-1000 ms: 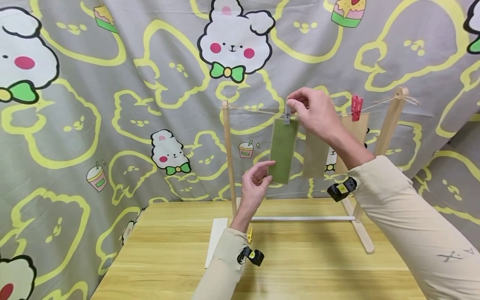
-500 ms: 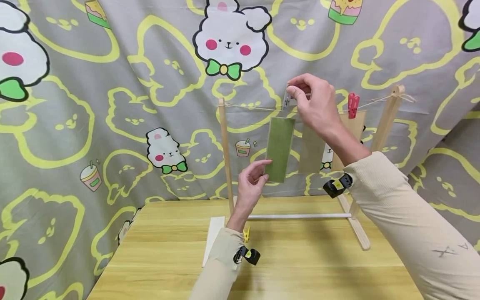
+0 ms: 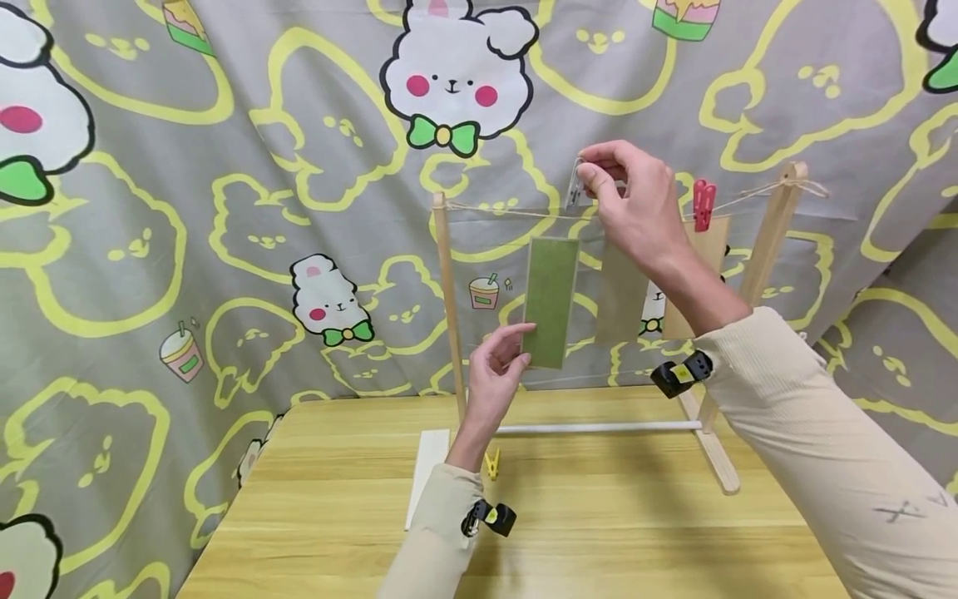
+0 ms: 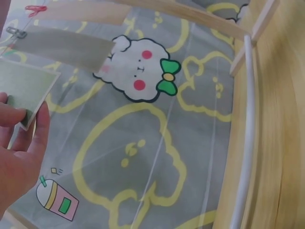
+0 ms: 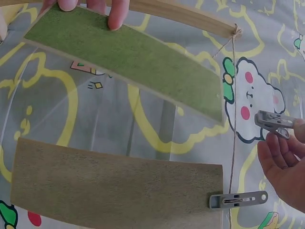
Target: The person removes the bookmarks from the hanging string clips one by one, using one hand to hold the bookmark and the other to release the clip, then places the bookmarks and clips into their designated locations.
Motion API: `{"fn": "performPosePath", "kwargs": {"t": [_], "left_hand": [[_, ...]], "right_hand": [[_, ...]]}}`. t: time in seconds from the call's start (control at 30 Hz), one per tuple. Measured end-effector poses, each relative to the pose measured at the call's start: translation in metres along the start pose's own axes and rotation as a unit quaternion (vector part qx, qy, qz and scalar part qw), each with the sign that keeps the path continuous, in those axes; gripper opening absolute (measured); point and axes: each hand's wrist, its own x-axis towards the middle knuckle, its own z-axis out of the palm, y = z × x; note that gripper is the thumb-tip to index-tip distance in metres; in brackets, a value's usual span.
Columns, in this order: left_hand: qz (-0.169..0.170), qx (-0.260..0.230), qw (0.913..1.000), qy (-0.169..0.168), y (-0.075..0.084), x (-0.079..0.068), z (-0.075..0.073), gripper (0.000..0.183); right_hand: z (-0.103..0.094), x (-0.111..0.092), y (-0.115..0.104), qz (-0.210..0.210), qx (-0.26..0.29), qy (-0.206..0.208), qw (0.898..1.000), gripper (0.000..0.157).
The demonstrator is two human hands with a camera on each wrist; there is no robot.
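My left hand (image 3: 496,370) pinches the lower left edge of a green rectangular card (image 3: 550,304) with a pale border. The card stands upright, its top edge below the twine (image 3: 516,213). Above the twine, my right hand (image 3: 632,195) pinches a grey clothespin (image 3: 575,185), apart from the card; the right wrist view shows this clothespin (image 5: 274,119) beside the twine. To the right, a brownish-grey card (image 5: 119,183) hangs from the twine by another grey clothespin (image 5: 238,199). Farther right a red clothespin (image 3: 703,206) holds a tan card (image 3: 703,258), partly hidden by my right arm.
The twine is tied between two wooden posts (image 3: 449,308) of a stand, joined low down by a white rod (image 3: 599,428). A yellow clothespin (image 3: 491,463) and a white strip (image 3: 427,478) lie on the wooden table (image 3: 314,482). A patterned curtain (image 3: 404,333) hangs behind.
The grey clothespin in my right hand has come off the green card and twine and moved up. The green card, held by my left hand, has shifted slightly left and down from the twine.
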Motion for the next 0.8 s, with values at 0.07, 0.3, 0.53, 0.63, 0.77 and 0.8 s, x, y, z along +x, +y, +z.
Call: {"fn": "performPosePath", "kwargs": {"t": [0.07, 0.3, 0.53, 0.63, 0.77, 0.8], "left_hand": [[0.0, -0.002, 1.0, 0.003, 0.0, -0.003, -0.001, 0.045], [0.006, -0.009, 0.9999, 0.004, 0.004, -0.012, -0.006, 0.044], [0.011, -0.008, 0.9999, 0.007, 0.011, -0.018, -0.01, 0.043], [0.013, -0.006, 0.9999, 0.002, 0.015, -0.02, -0.012, 0.043], [0.019, -0.007, 0.9998, 0.001, 0.021, -0.023, -0.014, 0.043], [0.021, -0.006, 0.9998, 0.002, 0.023, -0.023, -0.015, 0.043]], "right_hand": [[0.0, -0.004, 0.001, -0.001, 0.002, -0.008, 1.0, 0.032], [0.0, -0.016, 0.006, -0.002, 0.021, -0.016, 1.0, 0.032], [-0.005, -0.027, 0.01, 0.006, 0.043, -0.012, 0.999, 0.034], [-0.008, -0.033, 0.011, 0.004, 0.062, -0.004, 0.998, 0.032], [-0.011, -0.039, 0.01, 0.002, 0.082, -0.001, 0.997, 0.033], [-0.011, -0.041, 0.01, 0.002, 0.085, -0.002, 0.996, 0.034]]}}
